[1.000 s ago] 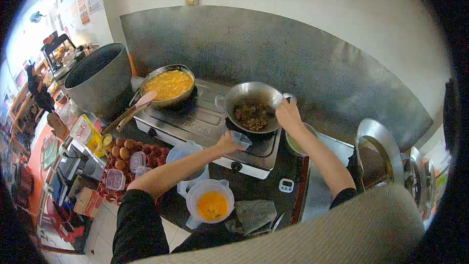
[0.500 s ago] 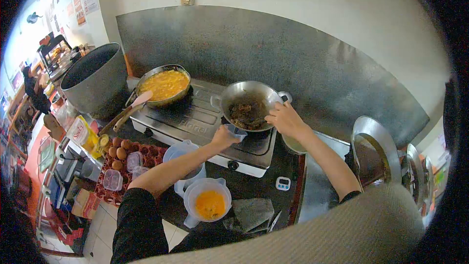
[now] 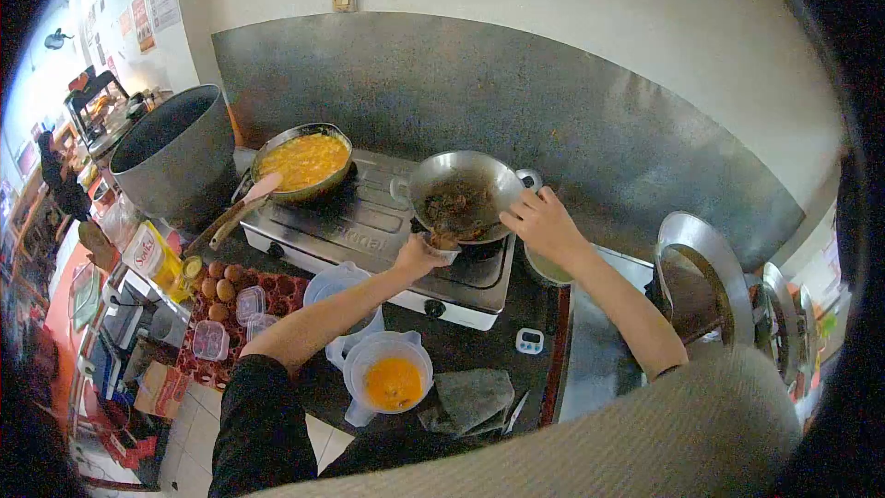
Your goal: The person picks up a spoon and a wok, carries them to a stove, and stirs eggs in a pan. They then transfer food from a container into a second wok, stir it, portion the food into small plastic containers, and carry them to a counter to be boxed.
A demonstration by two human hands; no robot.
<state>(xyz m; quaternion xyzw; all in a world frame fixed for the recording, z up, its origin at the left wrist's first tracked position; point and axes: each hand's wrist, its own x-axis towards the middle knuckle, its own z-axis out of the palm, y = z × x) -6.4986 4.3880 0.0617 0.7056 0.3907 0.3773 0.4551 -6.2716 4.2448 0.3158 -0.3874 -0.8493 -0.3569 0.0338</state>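
Note:
A metal wok [image 3: 505, 186] with dark brown shredded food [image 3: 458, 203] in it stands on the right burner of the gas stove [image 3: 369, 238]. At its front rim my left hand [image 3: 420, 256] grips a small clear plastic container [image 3: 444, 253], with some brown food showing in it. My right hand [image 3: 544, 224] is at the wok's right side, below the loop handle. Its fingers are curled in; whatever they may hold is hidden. A pan of yellow egg mixture [image 3: 304, 161] sits on the left burner, beside a pink-tipped spatula [image 3: 264, 186].
A jug of beaten egg [image 3: 392, 383] stands in front, near another plastic jug [image 3: 338, 286], a cloth [image 3: 470, 398] and a timer [image 3: 529, 341]. Eggs [image 3: 224, 290] and lidded containers lie on a red egg tray [image 3: 286, 290]. A large pot [image 3: 175, 166] is left; pans [image 3: 705, 277] stand right.
Brown food now shows in the small container, which looked clear before. Both hands stay close to the wok, the right one slightly lower against it. The view has shifted a little.

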